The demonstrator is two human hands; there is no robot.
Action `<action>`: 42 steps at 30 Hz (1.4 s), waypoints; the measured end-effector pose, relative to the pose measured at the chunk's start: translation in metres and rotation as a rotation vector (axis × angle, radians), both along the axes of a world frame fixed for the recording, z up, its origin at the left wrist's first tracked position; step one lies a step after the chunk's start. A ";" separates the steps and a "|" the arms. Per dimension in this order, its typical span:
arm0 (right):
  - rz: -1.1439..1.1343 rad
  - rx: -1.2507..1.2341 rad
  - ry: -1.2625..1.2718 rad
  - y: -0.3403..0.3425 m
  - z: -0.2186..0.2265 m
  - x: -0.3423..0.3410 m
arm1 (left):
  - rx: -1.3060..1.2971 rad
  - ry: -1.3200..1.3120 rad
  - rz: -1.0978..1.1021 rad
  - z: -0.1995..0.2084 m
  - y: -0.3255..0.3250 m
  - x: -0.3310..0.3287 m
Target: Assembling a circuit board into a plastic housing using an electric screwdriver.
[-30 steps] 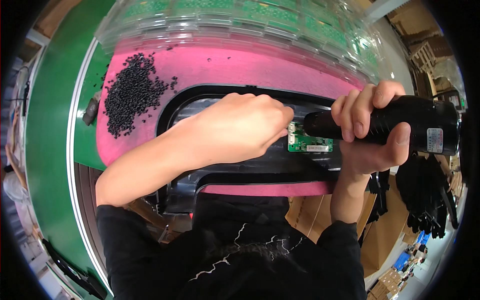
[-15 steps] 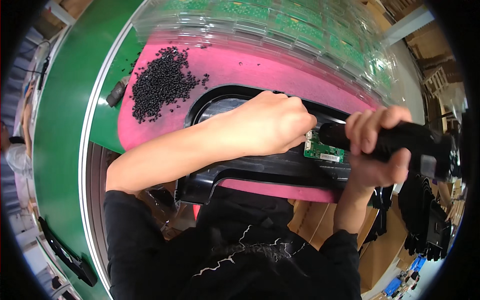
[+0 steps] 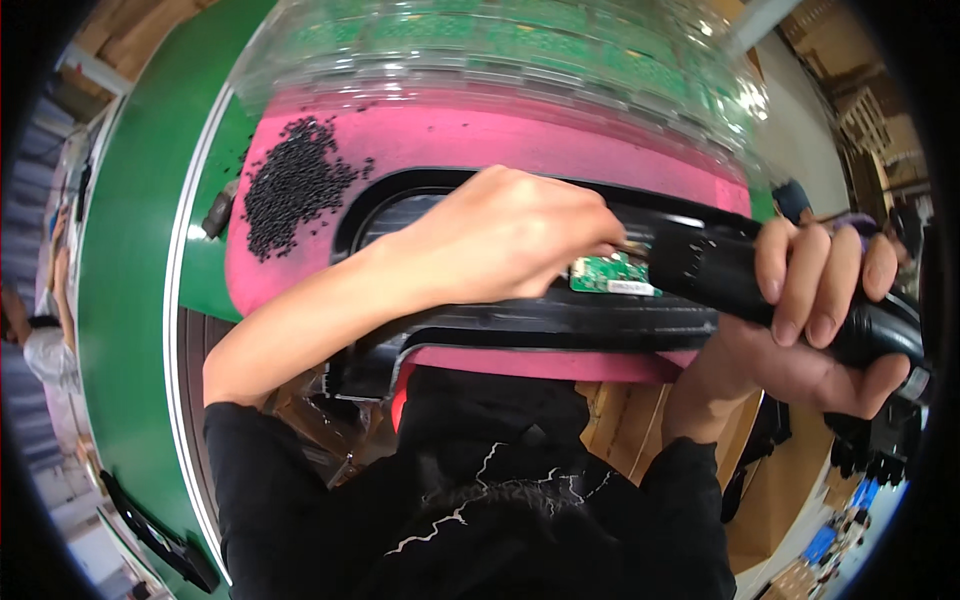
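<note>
My right hand (image 3: 825,290) is wrapped round a black cylindrical tool that looks like an electric screwdriver (image 3: 705,268). Its narrow end points left, towards a small green circuit board (image 3: 612,284). My left hand (image 3: 525,230) is closed beside that end, fingertips pinched together by the thin bit; whatever they hold, if anything, is hidden. The board sits inside a long black plastic housing (image 3: 560,325), and my left hand covers part of it. A pile of tiny black screws (image 3: 295,190) lies beyond my left forearm.
The housing rests on a pink mat (image 3: 480,135) over a green table (image 3: 140,300). Clear plastic trays (image 3: 500,55) of green boards stand along the far side. A small dark object (image 3: 218,212) lies left of the screws. At the far left edge another person is partly visible.
My right hand has shifted right and the screwdriver now shows more of its length. The thin bit has come into sight beside my left fingertips. The whole view has shifted slightly.
</note>
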State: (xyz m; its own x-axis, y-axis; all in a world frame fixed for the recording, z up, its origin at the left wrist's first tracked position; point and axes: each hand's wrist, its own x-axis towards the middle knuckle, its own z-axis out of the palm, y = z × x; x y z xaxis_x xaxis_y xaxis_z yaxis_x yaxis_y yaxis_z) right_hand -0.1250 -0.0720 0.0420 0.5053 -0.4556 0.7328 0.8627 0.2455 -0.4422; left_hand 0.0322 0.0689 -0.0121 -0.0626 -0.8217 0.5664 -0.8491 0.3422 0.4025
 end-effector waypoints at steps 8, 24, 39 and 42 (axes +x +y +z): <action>-0.007 -0.328 0.021 -0.018 0.011 -0.012 | -0.092 0.030 0.049 0.019 0.003 -0.007; -0.214 -0.236 0.404 -0.047 -0.037 -0.025 | 0.535 -0.048 0.657 0.017 0.089 0.098; -0.266 -0.310 0.536 -0.036 -0.037 -0.006 | 0.304 -0.096 0.702 0.016 0.087 0.094; -0.178 -0.270 0.548 -0.041 -0.033 -0.005 | 0.222 -0.143 0.744 0.024 0.092 0.088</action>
State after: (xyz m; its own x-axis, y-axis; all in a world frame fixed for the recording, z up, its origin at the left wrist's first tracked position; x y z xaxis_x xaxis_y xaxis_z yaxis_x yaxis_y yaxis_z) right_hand -0.1299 -0.1126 0.0088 0.7729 -0.4028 0.4903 0.5110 -0.0628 -0.8573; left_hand 0.1206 0.1604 0.0116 0.4881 -0.7694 0.4120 -0.8721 -0.4118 0.2643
